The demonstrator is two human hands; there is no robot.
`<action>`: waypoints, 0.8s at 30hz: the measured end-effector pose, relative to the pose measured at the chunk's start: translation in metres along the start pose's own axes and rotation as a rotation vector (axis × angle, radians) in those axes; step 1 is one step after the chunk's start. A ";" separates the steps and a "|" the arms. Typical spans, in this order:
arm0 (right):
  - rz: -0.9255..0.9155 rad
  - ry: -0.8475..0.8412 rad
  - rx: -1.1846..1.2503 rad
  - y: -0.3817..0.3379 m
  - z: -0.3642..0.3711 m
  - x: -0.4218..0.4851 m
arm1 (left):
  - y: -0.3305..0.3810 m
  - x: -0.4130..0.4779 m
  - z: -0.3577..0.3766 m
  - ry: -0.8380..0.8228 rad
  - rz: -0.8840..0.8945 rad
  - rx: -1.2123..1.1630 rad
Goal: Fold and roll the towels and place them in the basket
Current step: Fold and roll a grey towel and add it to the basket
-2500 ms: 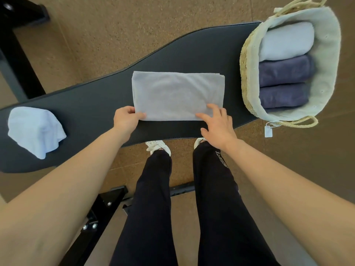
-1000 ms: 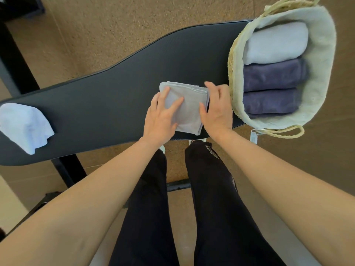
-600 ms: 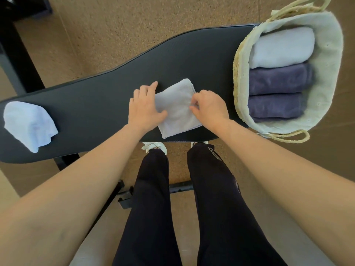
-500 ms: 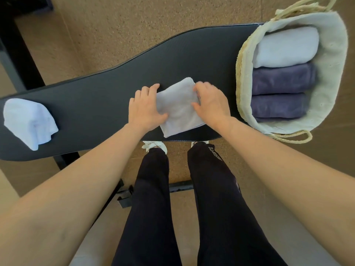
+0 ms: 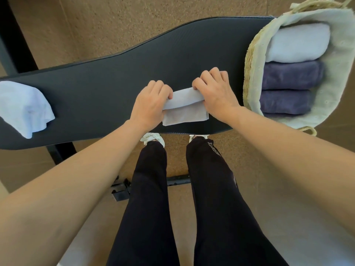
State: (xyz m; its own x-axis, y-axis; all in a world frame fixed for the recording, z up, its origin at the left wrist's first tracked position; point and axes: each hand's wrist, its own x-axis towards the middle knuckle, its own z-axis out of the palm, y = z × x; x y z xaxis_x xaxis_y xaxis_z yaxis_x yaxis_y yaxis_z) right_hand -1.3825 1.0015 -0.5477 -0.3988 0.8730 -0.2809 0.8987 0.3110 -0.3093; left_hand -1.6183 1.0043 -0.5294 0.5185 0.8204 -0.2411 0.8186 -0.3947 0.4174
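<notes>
Open stretch of black pad (image 5: 99,93) between crumpled towel (image 5: 25,108) and left hand (image 5: 151,104); basket (image 5: 249,60) wall just beside right hand (image 5: 215,95) (three rolls (image 5: 292,73) packed inside).

Speckled brown cork-like floor (image 5: 115,25) fills the upper part; a black padded bench (image 5: 96,89) crosses the middle, a dark metal upright (image 5: 13,47) at upper left

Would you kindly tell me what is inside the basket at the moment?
The basket holds three rolled towels side by side: a pale towel farthest away, a middle purple towel, and a near purple towel. Anything beneath them is covered.
</notes>
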 end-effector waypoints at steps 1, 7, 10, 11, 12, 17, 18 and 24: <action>-0.029 -0.006 -0.008 0.001 0.001 -0.007 | 0.000 -0.004 0.001 0.021 0.077 0.027; -0.095 -0.057 -0.016 -0.006 0.002 -0.045 | 0.006 -0.030 0.011 -0.076 0.173 0.046; -0.077 -0.097 0.058 -0.012 0.008 -0.063 | 0.003 -0.043 0.015 -0.184 0.144 -0.011; -0.061 -0.110 0.109 -0.015 0.009 -0.068 | 0.005 -0.044 0.013 -0.193 0.121 -0.050; -0.024 -0.112 0.172 -0.018 0.010 -0.070 | 0.009 -0.044 0.011 -0.183 0.077 -0.096; 0.454 -0.116 0.452 -0.031 0.007 -0.056 | 0.019 -0.028 0.005 -0.246 -0.283 -0.186; 0.507 -0.127 0.485 -0.032 0.007 -0.052 | 0.018 -0.025 0.006 -0.280 -0.286 -0.133; 0.486 -0.297 0.443 -0.023 0.010 -0.044 | 0.015 -0.014 0.014 -0.426 -0.339 -0.064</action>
State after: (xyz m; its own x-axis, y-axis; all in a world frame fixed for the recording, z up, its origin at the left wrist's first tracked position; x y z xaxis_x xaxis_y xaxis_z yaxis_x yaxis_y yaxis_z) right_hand -1.3879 0.9524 -0.5370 -0.0623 0.7153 -0.6961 0.8538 -0.3230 -0.4083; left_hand -1.6100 0.9812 -0.5326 0.2937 0.6520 -0.6990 0.9473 -0.1007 0.3041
